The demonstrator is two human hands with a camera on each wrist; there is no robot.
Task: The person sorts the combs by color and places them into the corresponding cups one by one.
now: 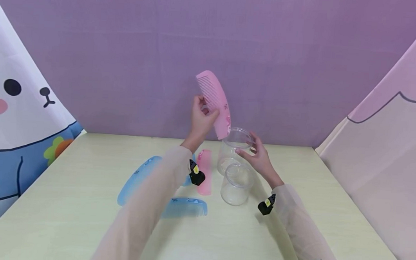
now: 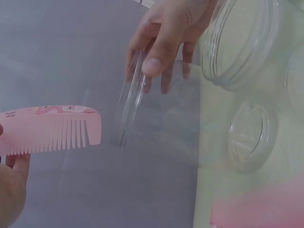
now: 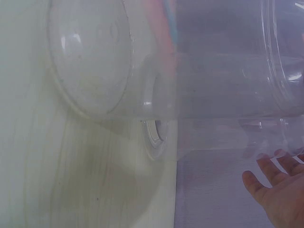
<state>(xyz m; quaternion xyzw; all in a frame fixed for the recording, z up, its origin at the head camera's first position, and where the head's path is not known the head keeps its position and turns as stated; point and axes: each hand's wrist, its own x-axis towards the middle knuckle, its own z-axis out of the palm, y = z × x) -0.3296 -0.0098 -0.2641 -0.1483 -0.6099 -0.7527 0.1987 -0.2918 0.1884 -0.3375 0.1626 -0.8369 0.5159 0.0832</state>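
Note:
My left hand [image 1: 200,123] pinches a pink comb [image 1: 219,99] between thumb and fingers. The comb is tilted, teeth to the left, its lower end just over the near-left rim of a tall clear jar [image 1: 224,156]. In the left wrist view the comb's end [image 2: 71,116] is apart from the jar's mouth. My right hand [image 1: 262,158] holds the tall jar near its rim from the right, thumb in front and fingers behind. A shorter clear jar [image 1: 236,190] stands in front of the tall one. Both jars are uncovered.
Left of the jars lies another pink comb [image 1: 204,179]. Blue combs lie farther left, one [image 1: 134,187] partly behind my left sleeve and one [image 1: 190,205] nearer the front. A purple cloth [image 1: 162,57] hangs behind the table [image 1: 223,237].

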